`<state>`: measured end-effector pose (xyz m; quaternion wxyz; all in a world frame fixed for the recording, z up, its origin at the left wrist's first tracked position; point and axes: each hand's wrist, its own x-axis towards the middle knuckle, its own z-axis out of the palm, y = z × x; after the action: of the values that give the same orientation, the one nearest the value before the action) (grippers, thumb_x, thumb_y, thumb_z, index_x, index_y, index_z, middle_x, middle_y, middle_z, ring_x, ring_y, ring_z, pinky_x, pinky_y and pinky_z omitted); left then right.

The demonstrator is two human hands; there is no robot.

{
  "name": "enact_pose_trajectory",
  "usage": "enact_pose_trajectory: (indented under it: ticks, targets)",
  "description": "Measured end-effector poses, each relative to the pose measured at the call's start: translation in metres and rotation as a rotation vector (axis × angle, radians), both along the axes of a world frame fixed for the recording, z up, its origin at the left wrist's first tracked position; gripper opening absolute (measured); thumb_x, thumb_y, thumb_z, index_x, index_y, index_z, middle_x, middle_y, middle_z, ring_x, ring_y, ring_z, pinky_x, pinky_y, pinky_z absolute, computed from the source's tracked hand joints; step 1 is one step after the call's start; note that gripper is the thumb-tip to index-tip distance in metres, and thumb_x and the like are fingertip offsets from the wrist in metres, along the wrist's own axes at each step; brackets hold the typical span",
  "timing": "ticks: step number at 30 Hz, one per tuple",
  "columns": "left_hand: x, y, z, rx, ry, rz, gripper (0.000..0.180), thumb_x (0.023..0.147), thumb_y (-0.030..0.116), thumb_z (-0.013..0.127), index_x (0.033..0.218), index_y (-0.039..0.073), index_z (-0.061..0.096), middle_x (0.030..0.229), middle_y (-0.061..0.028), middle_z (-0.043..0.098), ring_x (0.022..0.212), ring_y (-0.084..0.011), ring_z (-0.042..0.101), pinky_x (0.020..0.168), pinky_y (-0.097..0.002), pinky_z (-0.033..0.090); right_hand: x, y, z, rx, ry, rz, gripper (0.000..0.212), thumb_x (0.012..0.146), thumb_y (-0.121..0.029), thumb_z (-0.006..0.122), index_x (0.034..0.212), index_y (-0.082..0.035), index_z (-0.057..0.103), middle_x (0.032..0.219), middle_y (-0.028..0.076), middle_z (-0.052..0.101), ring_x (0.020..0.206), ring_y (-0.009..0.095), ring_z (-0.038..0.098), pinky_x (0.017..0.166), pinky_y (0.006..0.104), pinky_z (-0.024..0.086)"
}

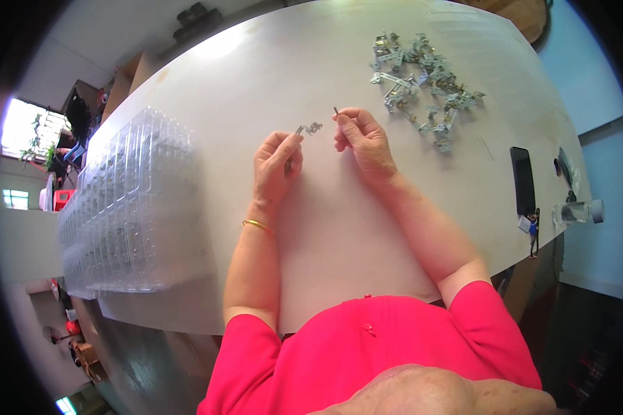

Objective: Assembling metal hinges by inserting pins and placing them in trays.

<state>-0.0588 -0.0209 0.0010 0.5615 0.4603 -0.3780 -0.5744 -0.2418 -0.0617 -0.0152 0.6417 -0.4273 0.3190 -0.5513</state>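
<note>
Between the thumb and fingers of my left hand (277, 162) is a small metal bracket (312, 128), its bent end pointing right. My right hand (364, 140) pinches a thin dark pin (336, 111) whose tip sticks up past the thumb. The two hands are a short way apart over the middle of the white table (256, 90), and the bracket and the pin do not touch. At the far right lies a loose pile of similar metal parts (426, 79), silvery with some brass-coloured bits.
A tall stack of clear plastic trays (128, 200) stands on the left. Toward the right edge are a black phone (522, 180), a clear bottle (578, 211) lying on its side and a small figure keychain (533, 228). A thin wire (487, 149) lies near the pile.
</note>
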Motion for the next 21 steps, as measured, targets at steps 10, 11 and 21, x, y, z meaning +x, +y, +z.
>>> enact_pose_trajectory:
  ticks: [10,11,21]
  targets:
    - [0.007,-0.001,-0.003,0.069,-0.016,-0.062,0.019,0.098,0.022,0.061,0.092,0.004,0.064,0.070,0.0002,0.057,0.054,-0.0063,0.049,0.044,-0.0199,0.035,0.008,0.006,-0.001,-0.338,0.157,0.049,0.007,0.095,-0.006,0.064,0.103,-0.006,0.064,0.110,0.003,0.063,0.096,0.011,0.061,0.084,0.0255,0.051]
    - [0.007,-0.001,-0.003,0.052,-0.008,-0.078,0.020,0.098,0.022,0.061,0.091,0.004,0.064,0.070,0.0000,0.058,0.054,-0.0065,0.050,0.044,-0.0198,0.036,0.008,0.006,-0.003,-0.367,0.179,0.058,0.007,0.095,-0.005,0.064,0.102,-0.006,0.065,0.110,0.003,0.064,0.096,0.011,0.061,0.083,0.0257,0.052]
    - [0.010,-0.006,-0.007,-0.019,0.490,-0.174,0.035,0.102,0.020,0.051,0.130,-0.001,0.053,0.118,-0.0177,0.066,0.105,-0.0253,0.067,0.093,-0.0397,0.053,0.003,-0.001,-0.002,0.165,-0.320,0.045,0.010,0.099,-0.010,0.059,0.102,-0.002,0.064,0.104,0.007,0.066,0.095,0.015,0.065,0.092,0.0298,0.056]
